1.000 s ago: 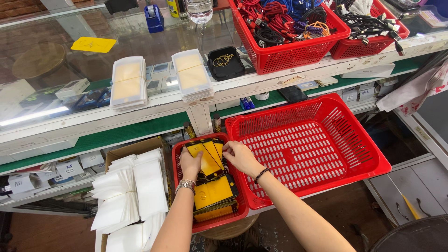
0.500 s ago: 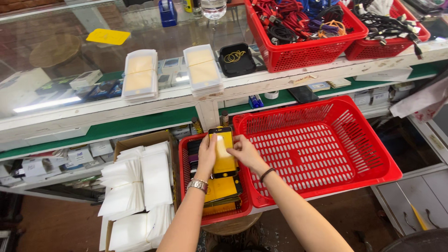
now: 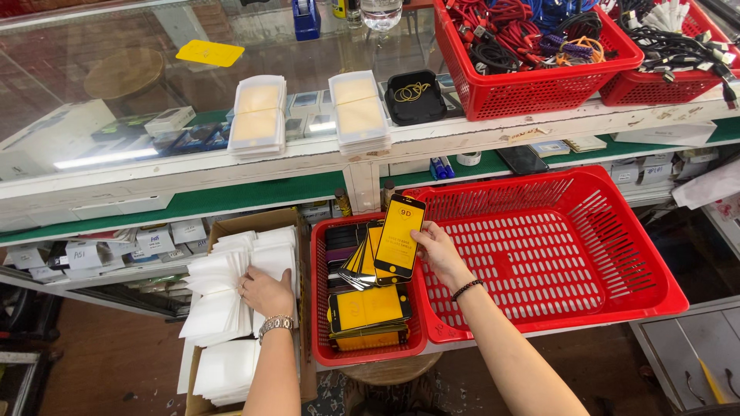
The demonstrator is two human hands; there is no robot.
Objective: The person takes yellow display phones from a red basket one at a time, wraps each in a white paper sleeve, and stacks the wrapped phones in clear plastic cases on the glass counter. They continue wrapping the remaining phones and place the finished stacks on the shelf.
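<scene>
My right hand [image 3: 439, 252] holds a fanned stack of yellow and black screen protectors [image 3: 389, 243] upright above the small red basket [image 3: 321, 316]. More yellow and black screen protectors [image 3: 368, 312] lie stacked in that basket. My left hand [image 3: 266, 291] rests on the white paper sleeves [image 3: 223, 296] that fill a cardboard box [image 3: 247, 223] left of the basket. A watch sits on my left wrist and a dark bead bracelet on my right.
A large empty red basket [image 3: 563, 254] sits to the right. On the glass counter [image 3: 123, 92] stand two stacks of clear packets [image 3: 259, 115], a black tray [image 3: 412, 96] and two red baskets of cables [image 3: 539, 46]. Small boxes line the shelf below.
My left hand let go of the screen protectors and moved left onto the white sleeves. My right hand now holds the fanned stack alone, raised above the small basket.
</scene>
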